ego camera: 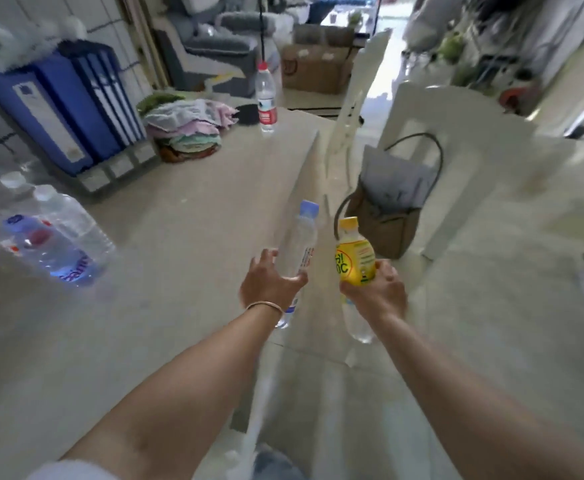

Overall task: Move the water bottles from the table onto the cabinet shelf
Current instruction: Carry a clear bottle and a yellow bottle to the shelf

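My left hand (270, 284) grips a clear water bottle with a pale blue cap (301, 244), held tilted over the table's right edge. My right hand (377, 291) grips a bottle with a yellow cap and yellow label (353, 258), held beside it past the table edge, above the floor. A wrapped pack of clear water bottles (41, 233) lies at the table's left. One more bottle with a red cap and red label (266, 97) stands upright at the table's far end. The cabinet shelf is not in view.
The beige table (166, 237) also carries blue binders (65, 102) and a pile of folded cloths (186, 129). To the right stand white chairs (457, 140) and a brown handbag (387, 216). Cardboard boxes (315, 67) sit farther back on the floor.
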